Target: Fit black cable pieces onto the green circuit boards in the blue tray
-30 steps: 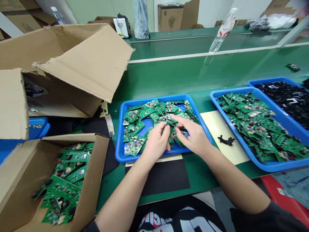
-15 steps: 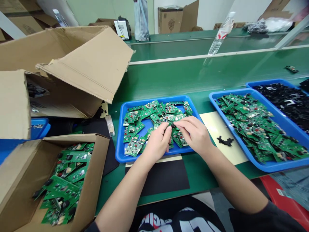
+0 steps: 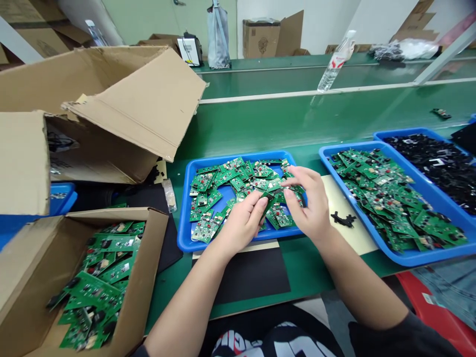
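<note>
Over the middle blue tray point(image 3: 185, 218), my left hand point(image 3: 242, 218) grips a small green circuit board point(image 3: 267, 196) between thumb and fingers. A dark part shows at the board's upper end. My right hand point(image 3: 309, 201) is just to the right, its thumb and fingers apart and nothing seen in them. Below both hands, loose circuit boards point(image 3: 210, 223) cover much of the tray. Several small black parts point(image 3: 342, 219) lie in a cluster on a pale yellow sheet point(image 3: 359, 241) to the right of my right hand.
To the right, a blue tray point(image 3: 399, 258) holds piled circuit boards; behind it another tray holds black parts point(image 3: 427, 153). An open cardboard box point(image 3: 158, 233) with boards stands at the left, a larger box point(image 3: 148, 99) behind it. A water bottle point(image 3: 334, 64) stands at the back ledge.
My right hand has come away from the board and moved right, its fingers opening. My left hand still holds the board, which now shows more. The view has tilted slightly upward.
</note>
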